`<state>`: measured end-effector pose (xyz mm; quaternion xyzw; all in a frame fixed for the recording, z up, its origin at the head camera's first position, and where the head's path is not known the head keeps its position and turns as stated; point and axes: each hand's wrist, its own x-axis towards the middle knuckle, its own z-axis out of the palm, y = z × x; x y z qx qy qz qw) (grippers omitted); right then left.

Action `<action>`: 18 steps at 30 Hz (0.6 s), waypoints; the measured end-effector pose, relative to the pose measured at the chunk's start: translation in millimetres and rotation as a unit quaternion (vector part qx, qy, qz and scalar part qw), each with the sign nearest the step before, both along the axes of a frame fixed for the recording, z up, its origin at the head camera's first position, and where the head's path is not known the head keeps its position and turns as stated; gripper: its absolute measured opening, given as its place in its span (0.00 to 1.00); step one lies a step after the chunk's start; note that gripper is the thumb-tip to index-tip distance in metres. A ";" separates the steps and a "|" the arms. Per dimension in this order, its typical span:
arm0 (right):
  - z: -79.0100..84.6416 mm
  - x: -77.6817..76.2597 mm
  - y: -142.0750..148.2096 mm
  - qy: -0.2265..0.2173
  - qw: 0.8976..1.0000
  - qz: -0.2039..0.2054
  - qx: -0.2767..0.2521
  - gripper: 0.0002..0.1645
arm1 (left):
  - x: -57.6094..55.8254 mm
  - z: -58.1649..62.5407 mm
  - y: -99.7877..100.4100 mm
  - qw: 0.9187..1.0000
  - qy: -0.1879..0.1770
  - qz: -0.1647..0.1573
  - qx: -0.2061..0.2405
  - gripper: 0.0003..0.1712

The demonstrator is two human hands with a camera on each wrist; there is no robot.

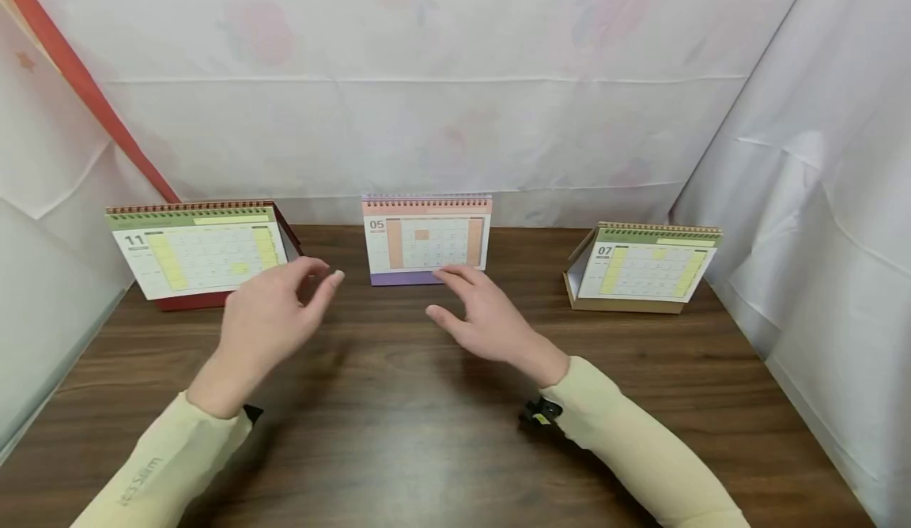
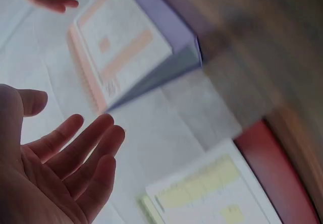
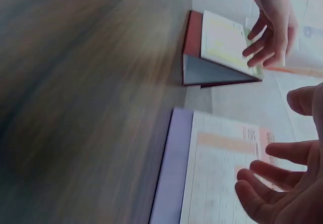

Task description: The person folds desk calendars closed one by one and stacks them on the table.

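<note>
Three desk calendars stand along the back of the table. The left one (image 1: 206, 255) has a green-topped page marked 11 on a red stand. In the middle, the calendar (image 1: 427, 239) shows a pink-topped page marked 05 and a purple base. The right calendar (image 1: 648, 271) is marked 07, on a tan stand. My left hand (image 1: 274, 314) hovers by the left calendar's lower right corner, fingers loosely bent and holding nothing. My right hand (image 1: 491, 314) is in front of the middle calendar, its relaxed fingers overlapping that calendar's lower edge in the head view. Both palms show bare in the wrist views.
The brown wood-grain table (image 1: 398, 441) reaches back to a white floral curtain (image 1: 441, 133). Another white cloth (image 1: 825, 196) hangs along the right side. A red strip (image 1: 92, 85) slants down at the back left.
</note>
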<state>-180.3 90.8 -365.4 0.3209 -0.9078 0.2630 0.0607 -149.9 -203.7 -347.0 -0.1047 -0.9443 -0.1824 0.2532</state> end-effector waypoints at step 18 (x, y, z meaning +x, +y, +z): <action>12.0 -35.1 -108.5 -0.038 0.995 0.062 -0.065 0.31 | -17.4 17.0 -86.0 0.976 -0.010 0.135 0.169 0.28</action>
